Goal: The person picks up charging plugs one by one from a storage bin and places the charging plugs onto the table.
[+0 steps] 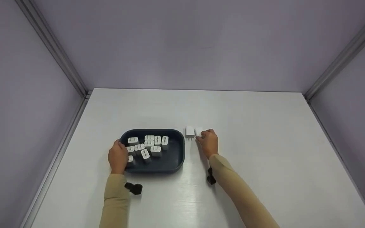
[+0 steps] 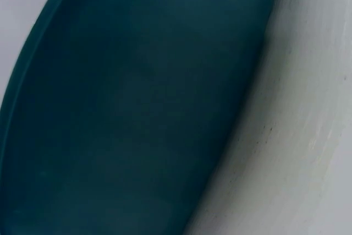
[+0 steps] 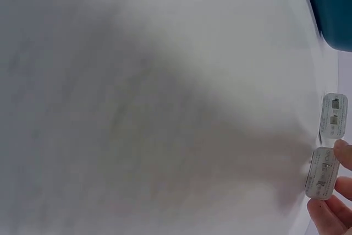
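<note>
My left hand (image 1: 118, 157) grips the left rim of a dark blue tray (image 1: 174, 158), whose side wall fills most of the left wrist view. Several white charger plugs (image 1: 156, 151) stand in the tray, mostly in its left and middle parts. To the right of the tray, my right hand (image 1: 210, 143) pinches a white charger plug (image 3: 322, 173) between thumb and fingers, at table level. Beside that one stands another white charger plug (image 1: 189, 131), untouched, between the tray and my right hand. Small print and two metallic marks show on both plugs' faces in the right wrist view.
The white table (image 1: 265, 136) is bounded by pale panels (image 1: 195, 47) at the back and both sides, with metal frame posts (image 1: 54, 47) at the corners. Black wrist camera mounts (image 1: 134, 188) stick out from both sleeves.
</note>
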Demonstrator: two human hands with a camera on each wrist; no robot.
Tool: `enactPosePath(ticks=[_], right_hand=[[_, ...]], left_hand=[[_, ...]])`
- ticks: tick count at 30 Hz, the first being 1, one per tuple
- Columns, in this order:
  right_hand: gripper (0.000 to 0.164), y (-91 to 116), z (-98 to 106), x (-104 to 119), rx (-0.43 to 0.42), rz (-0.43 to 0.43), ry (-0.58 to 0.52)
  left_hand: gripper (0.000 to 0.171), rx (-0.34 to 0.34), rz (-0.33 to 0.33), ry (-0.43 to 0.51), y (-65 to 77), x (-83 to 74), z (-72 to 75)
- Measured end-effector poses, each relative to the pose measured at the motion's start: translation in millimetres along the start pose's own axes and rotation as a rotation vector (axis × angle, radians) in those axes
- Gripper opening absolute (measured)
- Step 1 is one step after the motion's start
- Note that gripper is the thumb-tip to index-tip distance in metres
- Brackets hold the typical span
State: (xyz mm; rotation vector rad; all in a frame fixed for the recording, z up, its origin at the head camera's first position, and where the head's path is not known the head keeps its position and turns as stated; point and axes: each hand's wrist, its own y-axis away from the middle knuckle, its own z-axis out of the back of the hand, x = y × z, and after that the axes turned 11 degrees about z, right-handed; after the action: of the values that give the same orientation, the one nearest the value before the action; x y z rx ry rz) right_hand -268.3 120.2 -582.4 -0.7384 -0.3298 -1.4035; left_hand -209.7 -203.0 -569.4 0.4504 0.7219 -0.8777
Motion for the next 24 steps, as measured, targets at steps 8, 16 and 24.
enactPosePath(ticks=[8,16,24], right_hand=[[0.019,-2.4,-4.1,2.2,0.015,-0.029,-0.043],[0.023,-1.6,-6.6,3.9,0.029,-0.038,-0.052],[0.025,5.7,-4.0,2.3,-0.051,0.084,0.036]], left_hand=[[0.044,0.009,-0.004,0.004,0.7,-0.2,0.6],[0.045,0.004,0.007,0.011,-0.2,-1.2,1.3],[0.043,-0.023,-0.01,-0.006,1.2,-1.8,0.5]])
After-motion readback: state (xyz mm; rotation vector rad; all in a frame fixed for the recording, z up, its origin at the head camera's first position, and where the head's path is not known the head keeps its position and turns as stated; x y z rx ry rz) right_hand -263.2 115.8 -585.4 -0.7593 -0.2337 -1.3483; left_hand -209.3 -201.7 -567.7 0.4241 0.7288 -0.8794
